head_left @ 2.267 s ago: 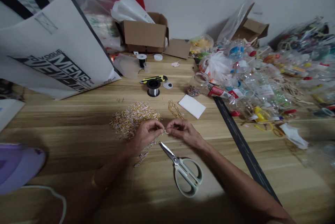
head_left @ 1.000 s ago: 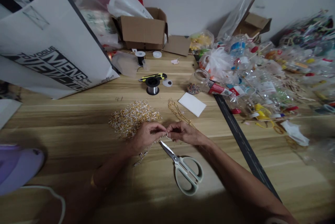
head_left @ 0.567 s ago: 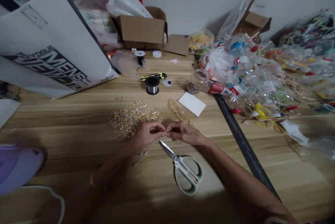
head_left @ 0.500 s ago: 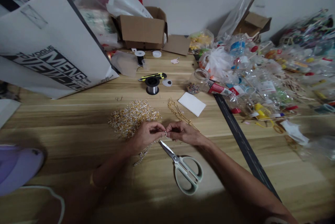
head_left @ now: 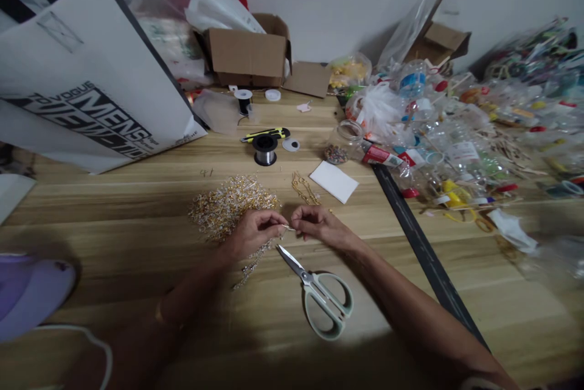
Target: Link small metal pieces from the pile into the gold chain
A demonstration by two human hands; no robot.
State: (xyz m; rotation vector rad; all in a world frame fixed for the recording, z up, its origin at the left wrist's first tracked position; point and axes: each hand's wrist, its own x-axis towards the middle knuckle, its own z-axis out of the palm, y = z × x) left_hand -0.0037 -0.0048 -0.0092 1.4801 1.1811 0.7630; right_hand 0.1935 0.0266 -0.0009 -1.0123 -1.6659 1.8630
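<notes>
My left hand (head_left: 257,232) and my right hand (head_left: 322,226) meet over the table, both closed in a pinch. A thin silvery beaded chain (head_left: 288,228) stretches between the fingertips of the two hands. Under my left hand more of a beaded chain (head_left: 249,271) trails down onto the wood. Behind that hand lies a heap of gold and clear beads (head_left: 232,202). A gold chain (head_left: 306,188) lies just beyond my right hand. Scissors with pale green handles (head_left: 319,295) rest in front of my hands, tips toward them.
Beyond the heap are a wire spool (head_left: 265,150), a yellow utility knife (head_left: 269,133) and a bead jar (head_left: 342,142). A white pad (head_left: 334,181) lies right of the gold chain. Plastic bottles (head_left: 456,140) crowd the right side. A large white bag (head_left: 86,86) stands left.
My hands have drawn slightly apart at the fingertips, and more of the beaded chain shows between them. The scissors and the heap have stayed in place.
</notes>
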